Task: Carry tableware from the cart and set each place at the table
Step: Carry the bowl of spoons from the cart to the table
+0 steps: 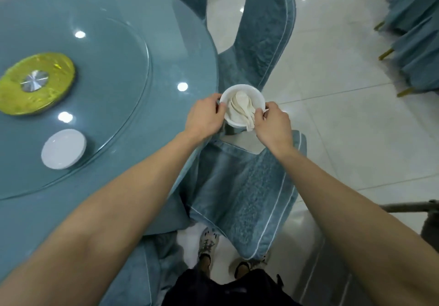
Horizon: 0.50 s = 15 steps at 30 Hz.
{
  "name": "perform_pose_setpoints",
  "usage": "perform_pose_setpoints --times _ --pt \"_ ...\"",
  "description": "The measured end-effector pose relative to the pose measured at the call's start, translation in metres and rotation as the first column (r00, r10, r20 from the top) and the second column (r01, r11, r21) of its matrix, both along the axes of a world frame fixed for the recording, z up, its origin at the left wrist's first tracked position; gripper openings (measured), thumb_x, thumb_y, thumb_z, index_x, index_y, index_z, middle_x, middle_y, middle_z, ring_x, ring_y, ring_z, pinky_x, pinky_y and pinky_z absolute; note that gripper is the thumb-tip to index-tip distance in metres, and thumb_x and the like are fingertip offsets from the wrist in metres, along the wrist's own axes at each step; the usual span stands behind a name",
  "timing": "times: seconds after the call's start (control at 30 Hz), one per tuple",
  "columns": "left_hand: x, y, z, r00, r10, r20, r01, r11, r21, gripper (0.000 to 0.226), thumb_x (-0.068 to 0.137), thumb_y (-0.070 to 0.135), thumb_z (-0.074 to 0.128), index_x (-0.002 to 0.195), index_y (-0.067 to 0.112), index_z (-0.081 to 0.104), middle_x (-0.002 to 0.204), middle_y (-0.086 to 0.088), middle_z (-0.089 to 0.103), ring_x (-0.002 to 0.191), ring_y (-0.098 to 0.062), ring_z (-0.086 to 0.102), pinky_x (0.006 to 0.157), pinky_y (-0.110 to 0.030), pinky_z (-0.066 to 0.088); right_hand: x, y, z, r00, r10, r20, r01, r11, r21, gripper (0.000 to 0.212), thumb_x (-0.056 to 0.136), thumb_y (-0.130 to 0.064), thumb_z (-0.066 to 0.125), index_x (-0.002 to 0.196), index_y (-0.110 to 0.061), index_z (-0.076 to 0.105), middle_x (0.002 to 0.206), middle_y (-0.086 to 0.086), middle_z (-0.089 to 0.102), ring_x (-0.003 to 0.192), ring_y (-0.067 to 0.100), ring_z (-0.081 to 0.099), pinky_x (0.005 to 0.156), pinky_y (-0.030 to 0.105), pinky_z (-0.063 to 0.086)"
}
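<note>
I hold a white bowl (255, 97) in the air just past the right edge of the round blue table (99, 187), above a chair. Several white ceramic spoons (240, 105) lie stacked inside it. My left hand (205, 118) grips the bowl's left rim. My right hand (273, 122) holds the right rim, its thumb and fingers pinching the spoon handles that stick out over the edge. A white plate (63, 149) lies on the table near the edge of the glass turntable (133, 72).
A gold disc (35, 83) with a metal hub sits at the turntable's centre. Blue-covered chairs stand at the table: one (244, 201) right in front of me, another (263, 32) beyond. More covered chairs (415, 51) are at right. A metal cart edge (408, 207) shows at lower right.
</note>
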<state>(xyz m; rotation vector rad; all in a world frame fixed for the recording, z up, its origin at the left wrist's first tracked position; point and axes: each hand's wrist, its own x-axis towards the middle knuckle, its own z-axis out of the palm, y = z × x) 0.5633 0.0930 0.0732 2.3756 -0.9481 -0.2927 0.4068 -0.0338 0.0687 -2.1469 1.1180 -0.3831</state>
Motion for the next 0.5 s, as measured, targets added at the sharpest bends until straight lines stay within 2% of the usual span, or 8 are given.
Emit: perform_pose_setpoints --times 0.13,0.27,0.4,0.5 --pt "0.021 0.04 -0.005 0.996 0.091 -0.011 -0.091 0.996 0.024 0.032 0.108 0.037 0.044 0.126 0.022 0.066 0.088 0.001 0.072 0.084 -0.029 0.067 0.072 -0.041 0.053 0.033 0.026 -0.006 0.995 0.097 -0.002 -0.097 0.995 0.024 0.033 0.106 -0.04 0.045 0.11 -0.012 0.061 0.09 0.005 0.068 0.082 0.027 0.064 0.075 0.045 0.055" --pt "0.033 0.079 -0.011 0.98 0.197 -0.025 -0.195 0.98 0.041 0.034 0.107 0.037 0.043 0.126 0.023 0.067 0.091 0.002 0.073 0.084 -0.026 0.067 0.074 -0.043 0.057 0.061 0.051 -0.014 0.981 0.192 -0.016 -0.192 0.981 0.037 0.032 0.107 -0.039 0.046 0.112 -0.012 0.061 0.095 0.006 0.069 0.085 0.029 0.064 0.075 0.044 0.054" --pt "0.042 0.112 -0.02 0.959 0.28 -0.035 -0.277 0.959 0.055 0.031 0.107 0.037 0.044 0.12 0.023 0.068 0.089 0.003 0.072 0.083 -0.027 0.066 0.073 -0.043 0.055 0.085 0.073 -0.02 0.96 0.277 -0.033 -0.276 0.961 0.034 0.032 0.108 -0.037 0.046 0.116 -0.011 0.062 0.094 0.004 0.069 0.083 0.025 0.063 0.069 0.035 0.043" --pt "0.049 0.136 -0.027 0.941 0.335 -0.041 -0.332 0.941 0.07 0.031 0.106 0.037 0.044 0.12 0.024 0.069 0.091 0.004 0.072 0.084 -0.026 0.066 0.073 -0.041 0.055 0.102 0.091 -0.022 0.944 0.328 -0.03 -0.327 0.944 0.053 0.036 0.108 -0.037 0.046 0.122 -0.009 0.063 0.098 0.006 0.071 0.086 0.026 0.065 0.074 0.038 0.053"
